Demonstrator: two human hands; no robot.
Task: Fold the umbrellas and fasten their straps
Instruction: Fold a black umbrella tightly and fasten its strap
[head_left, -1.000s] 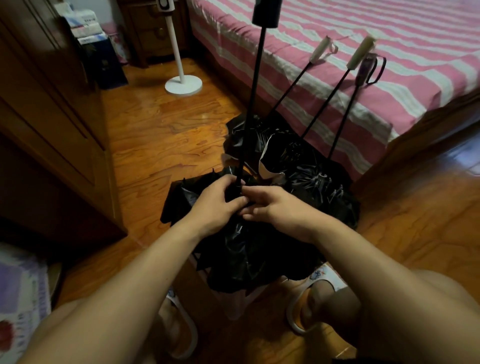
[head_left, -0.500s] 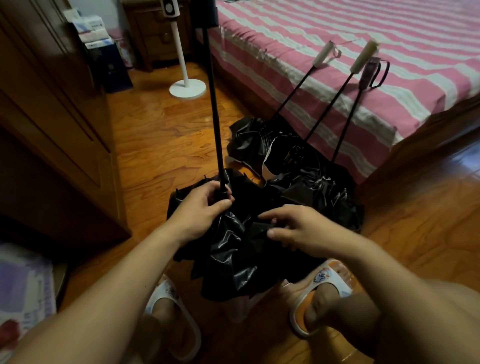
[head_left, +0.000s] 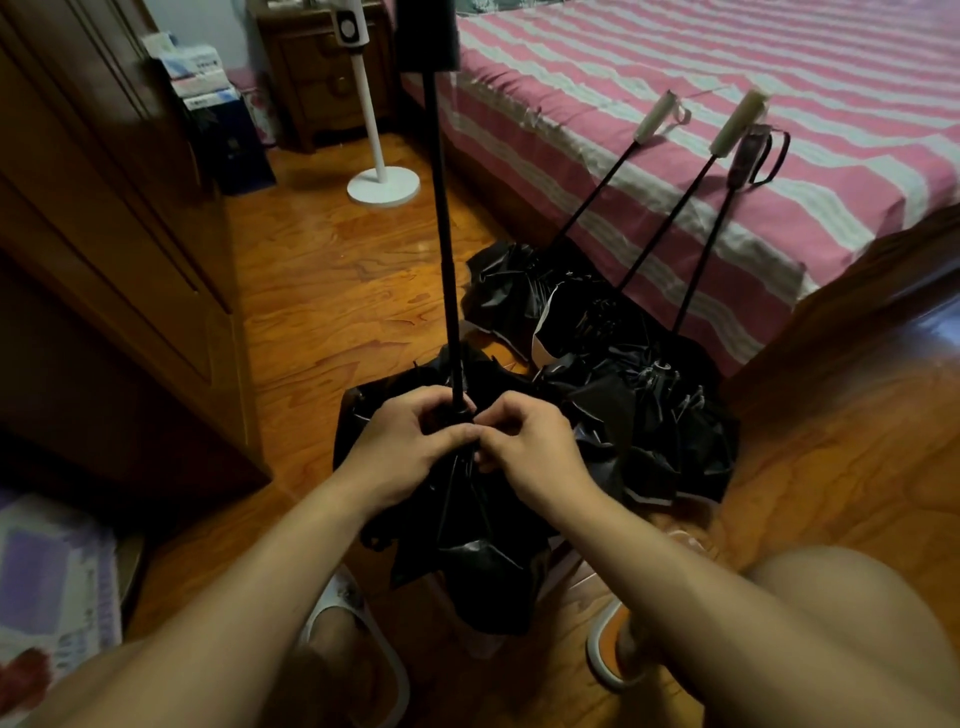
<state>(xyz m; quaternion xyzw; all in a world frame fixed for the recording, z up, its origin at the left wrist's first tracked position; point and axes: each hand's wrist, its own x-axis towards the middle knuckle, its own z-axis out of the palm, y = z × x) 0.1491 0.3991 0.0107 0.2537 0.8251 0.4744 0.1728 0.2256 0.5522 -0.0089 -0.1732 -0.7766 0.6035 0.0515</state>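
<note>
Where my view starts, my left hand (head_left: 410, 447) and right hand (head_left: 524, 441) both pinch the umbrella (head_left: 467, 525) at its shaft base, hiding the strap; its handle is cut off above. Beyond, three umbrellas (head_left: 623, 374) lean on the bed (head_left: 675, 104).

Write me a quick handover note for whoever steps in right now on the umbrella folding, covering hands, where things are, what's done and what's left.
Left hand: grips the black umbrella where its shaft meets the canopy.
Right hand: pinches the canopy fabric beside it.
That umbrella stands handle-up between the feet, canopy collapsed but loose, shaft extended.
Three more umbrellas lie on the floor, handles leaning on the bed, canopies loose.
Done: no strap visibly fastened.
Left: gather the pleats, fasten the strap, then do the other three.
</note>
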